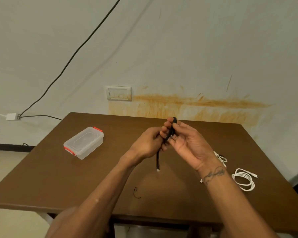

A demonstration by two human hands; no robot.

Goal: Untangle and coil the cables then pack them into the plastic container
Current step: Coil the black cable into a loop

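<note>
Both hands are up over the tabletop (93, 177), left hand (147, 143) and right hand (187, 143) pinching the black cable (157, 160) into loops, its tail dangling free, while the lidded container (83, 142) waits at left.

L hand (147, 143) + R hand (186, 143) grip black cable (171, 130) | container (83, 142) lid on, left

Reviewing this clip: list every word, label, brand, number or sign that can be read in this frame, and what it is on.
None can be read.
Plastic container: no label shows on its lid or walls.
Wall switch plate: no print shows.
Tattoo on the right forearm: looks like script, too blurred to read.
Black cable and white cable: no markings show.
</note>
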